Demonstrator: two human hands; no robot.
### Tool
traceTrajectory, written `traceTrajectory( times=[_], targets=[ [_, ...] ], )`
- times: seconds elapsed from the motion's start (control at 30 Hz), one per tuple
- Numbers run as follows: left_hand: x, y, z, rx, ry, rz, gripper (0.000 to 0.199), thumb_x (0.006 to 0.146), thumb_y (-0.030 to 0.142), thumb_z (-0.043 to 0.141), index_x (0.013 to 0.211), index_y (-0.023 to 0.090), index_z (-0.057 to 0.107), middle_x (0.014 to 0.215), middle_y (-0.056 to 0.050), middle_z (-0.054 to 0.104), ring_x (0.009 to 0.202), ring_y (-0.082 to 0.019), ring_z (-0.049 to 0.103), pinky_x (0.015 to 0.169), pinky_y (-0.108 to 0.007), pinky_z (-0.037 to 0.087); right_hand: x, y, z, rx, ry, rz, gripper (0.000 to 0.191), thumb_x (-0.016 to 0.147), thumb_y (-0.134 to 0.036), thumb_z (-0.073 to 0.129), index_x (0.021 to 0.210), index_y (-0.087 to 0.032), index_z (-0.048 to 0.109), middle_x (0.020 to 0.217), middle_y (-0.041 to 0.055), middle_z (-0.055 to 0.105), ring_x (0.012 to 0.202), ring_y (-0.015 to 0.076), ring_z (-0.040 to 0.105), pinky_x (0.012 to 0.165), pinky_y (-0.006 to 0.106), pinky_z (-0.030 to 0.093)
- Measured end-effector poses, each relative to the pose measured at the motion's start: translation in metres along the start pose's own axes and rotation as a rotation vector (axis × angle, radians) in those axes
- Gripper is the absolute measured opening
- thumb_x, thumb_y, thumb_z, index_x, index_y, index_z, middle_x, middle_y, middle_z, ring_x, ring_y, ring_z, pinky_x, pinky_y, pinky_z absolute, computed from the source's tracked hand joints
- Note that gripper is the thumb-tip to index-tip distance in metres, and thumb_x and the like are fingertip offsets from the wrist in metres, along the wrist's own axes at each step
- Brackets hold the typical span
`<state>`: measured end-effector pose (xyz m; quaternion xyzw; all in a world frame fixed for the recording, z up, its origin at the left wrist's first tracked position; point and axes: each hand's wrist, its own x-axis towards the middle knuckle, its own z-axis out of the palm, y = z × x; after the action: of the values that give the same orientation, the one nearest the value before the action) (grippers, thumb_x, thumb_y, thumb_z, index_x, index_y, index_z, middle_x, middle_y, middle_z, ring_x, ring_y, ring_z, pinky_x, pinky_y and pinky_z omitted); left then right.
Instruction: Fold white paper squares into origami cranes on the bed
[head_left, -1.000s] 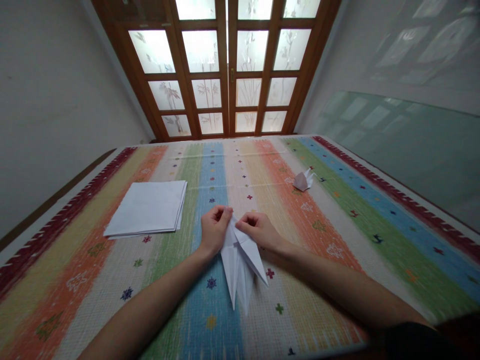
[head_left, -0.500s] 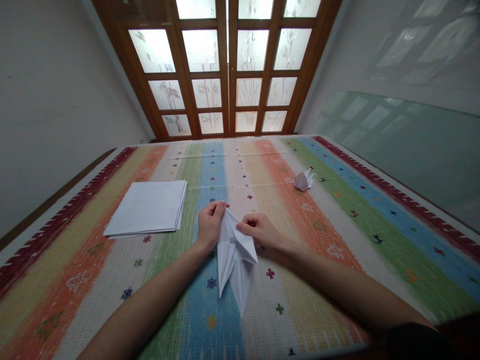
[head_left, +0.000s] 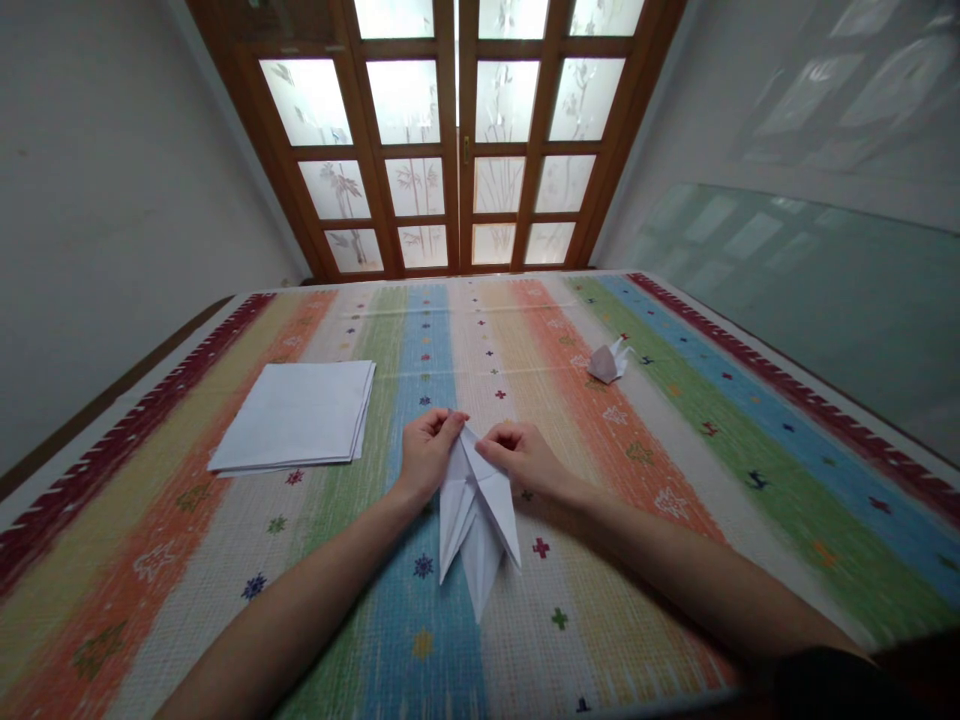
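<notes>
Head view: since half a second earlier, the left hand (head_left: 427, 455) sits nearer the right hand (head_left: 517, 457), and the right flap (head_left: 498, 512) of the white, pointed, folded-paper piece (head_left: 480, 495) hangs lower. Both hands pinch this piece near its top. Curled fingers (head_left: 435, 421) hide its upper edges; fingertips beneath cannot be made out. Left forearm (head_left: 307, 605) is cut off at the lower frame edge. Multicoloured striped cloth (head_left: 390, 400) separates the left hand from the white, square paper stack (head_left: 294, 415); a small, white folded-paper bird (head_left: 607, 362) rests well apart, beyond the right hand.
</notes>
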<state>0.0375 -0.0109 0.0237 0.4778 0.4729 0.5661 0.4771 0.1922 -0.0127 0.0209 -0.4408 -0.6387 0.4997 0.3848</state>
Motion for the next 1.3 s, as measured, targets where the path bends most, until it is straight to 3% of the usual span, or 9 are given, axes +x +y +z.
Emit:
traceTrajectory(
  times=[0.17,0.37,0.73,1.03,1.17,1.3],
  targets=[
    [0.001,-0.002,-0.002,0.025,-0.108,-0.070,0.028,0.061,0.039,0.075,0.064,0.013,0.065,0.060,0.001,0.060,0.052,-0.010,0.048,0.050,-0.022,0.036,0.000,0.002,0.000,-0.004,0.031,-0.002,0.030,0.073,-0.043,0.057,0.058,-0.017,0.055,0.055,-0.0016,0.048,0.051,0.0096,0.041,0.049,0.024,0.031],
    [0.000,-0.003,-0.003,0.064,-0.060,-0.019,0.031,0.066,0.043,0.071,0.058,0.014,0.061,0.054,0.003,0.053,0.050,-0.009,0.041,0.047,-0.021,0.031,0.001,0.002,-0.005,-0.069,-0.075,-0.049,0.031,0.075,-0.042,0.054,0.056,-0.018,0.051,0.053,-0.0028,0.044,0.050,0.0092,0.038,0.049,0.024,0.030],
    [0.002,-0.005,-0.003,-0.008,-0.036,-0.059,0.037,0.066,0.050,0.071,0.059,0.015,0.059,0.055,0.004,0.051,0.049,-0.008,0.038,0.046,-0.021,0.029,0.001,0.006,-0.007,-0.103,-0.050,-0.008,0.033,0.075,-0.043,0.056,0.054,-0.019,0.047,0.052,-0.0038,0.041,0.050,0.0087,0.036,0.049,0.024,0.027],
    [0.008,-0.006,-0.005,-0.015,0.050,-0.022,0.035,0.066,0.045,0.072,0.055,0.017,0.054,0.053,0.004,0.049,0.051,-0.008,0.040,0.049,-0.021,0.031,-0.001,0.006,-0.006,-0.090,-0.137,-0.007,0.033,0.077,-0.041,0.056,0.054,-0.018,0.049,0.052,-0.0045,0.040,0.051,0.0092,0.036,0.051,0.025,0.028],
    [0.011,-0.006,-0.006,-0.078,0.105,-0.072,0.038,0.063,0.047,0.075,0.054,0.017,0.053,0.052,0.006,0.046,0.049,-0.007,0.037,0.048,-0.021,0.029,0.003,0.010,-0.016,0.110,-0.159,-0.063,0.011,0.076,-0.028,0.054,0.077,-0.018,0.060,0.073,0.0003,0.058,0.067,0.0126,0.052,0.063,0.026,0.040],
    [0.014,-0.008,-0.007,-0.156,0.152,-0.126,0.041,0.058,0.049,0.077,0.056,0.017,0.051,0.052,0.007,0.045,0.047,-0.007,0.036,0.047,-0.021,0.028,0.004,0.012,-0.029,0.149,-0.257,-0.162,0.028,0.070,-0.015,0.057,0.097,-0.023,0.062,0.099,0.0029,0.063,0.084,0.0153,0.058,0.075,0.030,0.046]
  ],
)
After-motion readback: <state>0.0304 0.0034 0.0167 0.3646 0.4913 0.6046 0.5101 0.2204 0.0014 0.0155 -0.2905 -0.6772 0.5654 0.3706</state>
